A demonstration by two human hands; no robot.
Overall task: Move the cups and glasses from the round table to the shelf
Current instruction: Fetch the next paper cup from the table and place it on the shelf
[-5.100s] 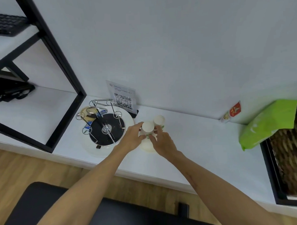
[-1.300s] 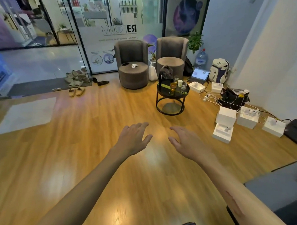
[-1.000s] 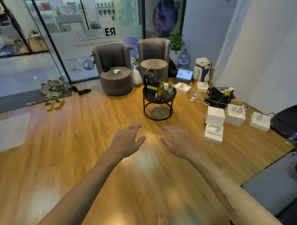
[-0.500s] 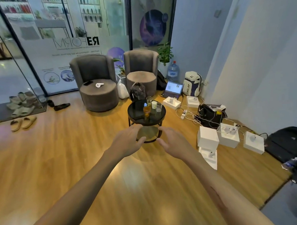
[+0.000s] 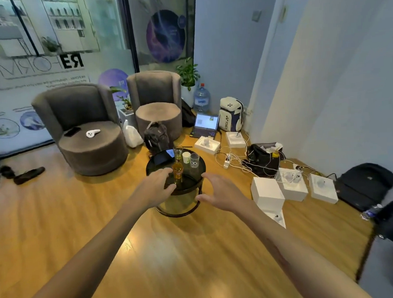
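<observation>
A round black table (image 5: 192,184) stands on the wooden floor ahead of me. On it are an amber glass (image 5: 177,170), a clear glass (image 5: 178,152), a white paper cup (image 5: 186,157) and a frosted glass (image 5: 194,160). My left hand (image 5: 155,188) and my right hand (image 5: 220,194) are stretched out towards the table, fingers spread and empty, both short of the glasses. The shelf is out of view.
Two grey armchairs (image 5: 86,129) stand behind the table, a dark bag (image 5: 156,137) leaning by them. White boxes (image 5: 267,192), cables (image 5: 236,161), a laptop (image 5: 205,124) and a backpack (image 5: 231,114) lie on the floor to the right along the wall.
I have turned away from the shelf, where I set down paper cups, and walked towards the round table. It now sits much closer, just beyond my outstretched empty hands.
</observation>
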